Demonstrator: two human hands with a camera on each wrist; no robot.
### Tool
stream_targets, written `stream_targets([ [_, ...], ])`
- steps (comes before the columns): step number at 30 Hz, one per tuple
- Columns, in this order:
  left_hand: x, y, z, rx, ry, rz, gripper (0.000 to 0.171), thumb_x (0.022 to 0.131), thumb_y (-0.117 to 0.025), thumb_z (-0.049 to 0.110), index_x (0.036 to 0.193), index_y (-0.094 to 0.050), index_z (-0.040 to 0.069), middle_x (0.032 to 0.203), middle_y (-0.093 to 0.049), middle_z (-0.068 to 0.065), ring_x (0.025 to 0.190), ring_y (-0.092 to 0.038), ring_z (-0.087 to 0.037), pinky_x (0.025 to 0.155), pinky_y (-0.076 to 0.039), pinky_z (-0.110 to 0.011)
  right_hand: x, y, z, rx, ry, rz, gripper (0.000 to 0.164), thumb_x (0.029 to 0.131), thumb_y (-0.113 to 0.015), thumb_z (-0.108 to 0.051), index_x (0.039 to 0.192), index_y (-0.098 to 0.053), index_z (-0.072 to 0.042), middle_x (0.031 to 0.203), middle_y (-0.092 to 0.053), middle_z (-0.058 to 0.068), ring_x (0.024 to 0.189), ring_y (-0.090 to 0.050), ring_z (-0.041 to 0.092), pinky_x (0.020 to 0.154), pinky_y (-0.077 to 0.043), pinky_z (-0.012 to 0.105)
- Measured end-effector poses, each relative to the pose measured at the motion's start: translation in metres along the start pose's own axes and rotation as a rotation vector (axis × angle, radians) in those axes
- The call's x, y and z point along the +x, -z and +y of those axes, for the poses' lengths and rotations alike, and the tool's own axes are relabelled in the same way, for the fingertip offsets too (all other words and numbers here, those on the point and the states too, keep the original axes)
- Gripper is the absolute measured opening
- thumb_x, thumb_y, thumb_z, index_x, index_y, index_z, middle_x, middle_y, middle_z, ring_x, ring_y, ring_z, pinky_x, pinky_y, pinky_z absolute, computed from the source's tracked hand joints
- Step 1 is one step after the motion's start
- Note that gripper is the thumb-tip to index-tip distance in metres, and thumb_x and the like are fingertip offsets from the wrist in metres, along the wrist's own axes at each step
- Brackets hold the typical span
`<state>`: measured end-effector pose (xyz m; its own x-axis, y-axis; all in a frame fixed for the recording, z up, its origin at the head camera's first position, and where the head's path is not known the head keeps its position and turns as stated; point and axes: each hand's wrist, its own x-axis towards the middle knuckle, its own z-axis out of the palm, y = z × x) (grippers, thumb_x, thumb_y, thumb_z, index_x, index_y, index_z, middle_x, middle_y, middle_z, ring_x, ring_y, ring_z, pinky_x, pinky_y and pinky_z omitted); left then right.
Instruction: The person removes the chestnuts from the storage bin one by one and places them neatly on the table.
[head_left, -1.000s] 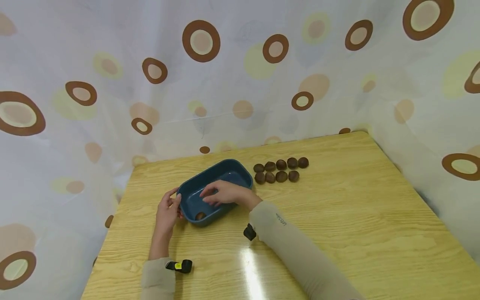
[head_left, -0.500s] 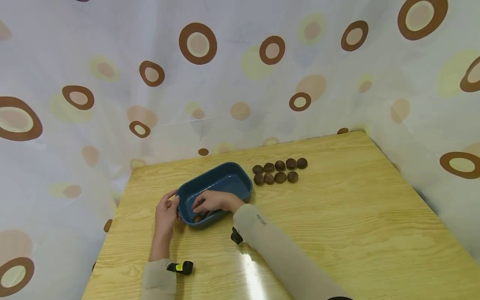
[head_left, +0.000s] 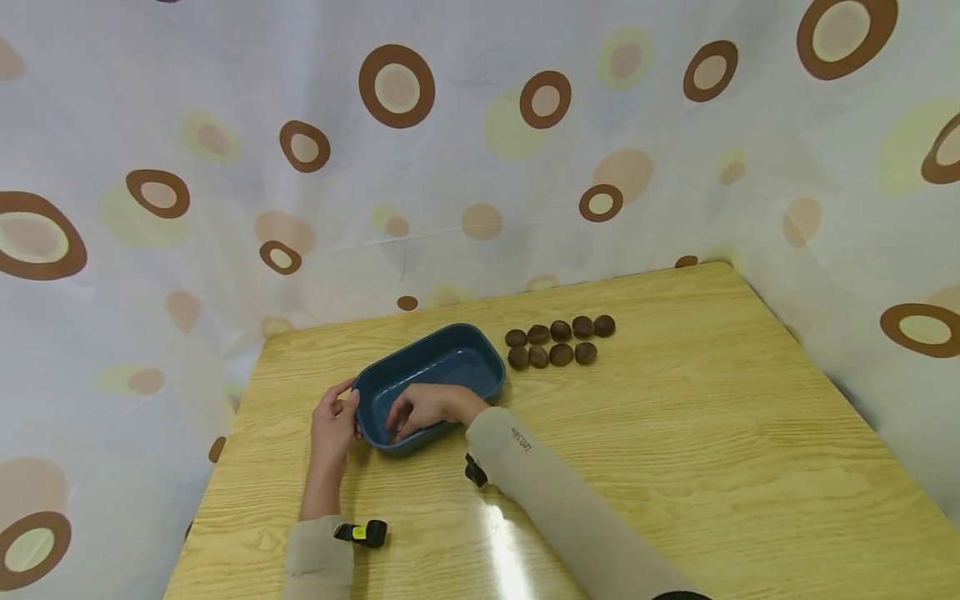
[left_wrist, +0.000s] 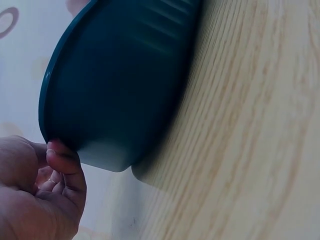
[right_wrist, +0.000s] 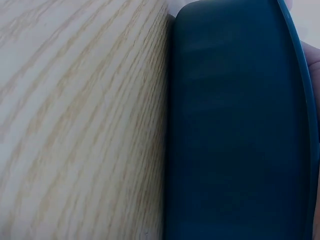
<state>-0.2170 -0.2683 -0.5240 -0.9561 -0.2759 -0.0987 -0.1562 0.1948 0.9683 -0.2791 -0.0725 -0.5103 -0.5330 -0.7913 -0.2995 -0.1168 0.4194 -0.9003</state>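
Observation:
A dark blue rectangular dish (head_left: 468,362) with rounded corners sits slantwise on the wooden table. My left hand (head_left: 332,427) grips its left end, thumb at the rim; the left wrist view shows that hand (left_wrist: 42,192) pinching the dish wall (left_wrist: 115,95). My right hand (head_left: 426,406) reaches inside, with curled fingers pinching a brown chestnut near the front left corner. The fingers hide most of this chestnut. In the right wrist view the dish's outer wall (right_wrist: 235,125) covers nearly all of that hand.
Two rows of chestnuts (head_left: 561,331) lie close together just right of the dish, several in each row. The wooden table (head_left: 675,433) extends right and forward. A patterned cloth (head_left: 480,167) hangs behind the table and along its sides.
My right hand has moved left and down inside the dish, and its fingers have closed around the chestnut in the corner. My left hand keeps its hold on the dish end.

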Motion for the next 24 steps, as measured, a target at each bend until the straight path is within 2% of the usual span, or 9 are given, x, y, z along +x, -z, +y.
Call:
stream_targets([
  [5, 0.0034, 0.0006, -0.0016, -0.011, 0.026, -0.006, 0.042, 0.109, -0.054, 0.024, 0.148, -0.054, 0.008, 0.073, -0.054, 0.0, 0.052, -0.05, -0.01, 0.052, -0.046, -0.026, -0.0013, 0.0004, -0.0015, -0.047, 0.008, 0.0, 0.008, 0.091, -0.078, -0.004, 0.099, -0.08, -0.007, 0.095, -0.077, 0.001, 0.086, -0.066, 0.008, 0.077, -0.053, 0.021],
  [8, 0.0043, 0.0009, -0.0018, -0.01, 0.033, -0.005, 0.042, 0.109, -0.054, 0.024, 0.148, -0.054, 0.009, 0.072, -0.053, 0.001, 0.052, -0.05, -0.01, 0.053, -0.047, -0.027, -0.001, 0.0006, -0.0015, -0.068, 0.013, 0.0, 0.006, 0.091, -0.079, -0.005, 0.096, -0.08, -0.009, 0.093, -0.076, -0.001, 0.085, -0.066, 0.007, 0.077, -0.053, 0.021],
  [18, 0.0009, 0.0015, 0.0025, 0.009, 0.027, -0.013, 0.041, 0.109, -0.054, 0.024, 0.148, -0.054, 0.009, 0.073, -0.053, 0.002, 0.053, -0.051, -0.009, 0.053, -0.047, -0.025, -0.0034, 0.0027, -0.0007, -0.001, 0.069, 0.043, 0.011, 0.092, -0.079, -0.009, 0.103, -0.079, -0.01, 0.1, -0.077, 0.0, 0.092, -0.069, 0.009, 0.083, -0.056, 0.024],
  [24, -0.0009, 0.0014, 0.0004, 0.052, -0.006, -0.004, 0.037, 0.109, -0.054, 0.025, 0.143, -0.058, 0.012, 0.073, -0.052, 0.003, 0.054, -0.051, -0.009, 0.053, -0.047, -0.024, -0.0049, 0.005, 0.0004, -0.049, 0.126, 0.129, 0.015, 0.092, -0.081, -0.017, 0.106, -0.08, -0.015, 0.104, -0.074, -0.005, 0.095, -0.067, 0.007, 0.083, -0.055, 0.022],
])
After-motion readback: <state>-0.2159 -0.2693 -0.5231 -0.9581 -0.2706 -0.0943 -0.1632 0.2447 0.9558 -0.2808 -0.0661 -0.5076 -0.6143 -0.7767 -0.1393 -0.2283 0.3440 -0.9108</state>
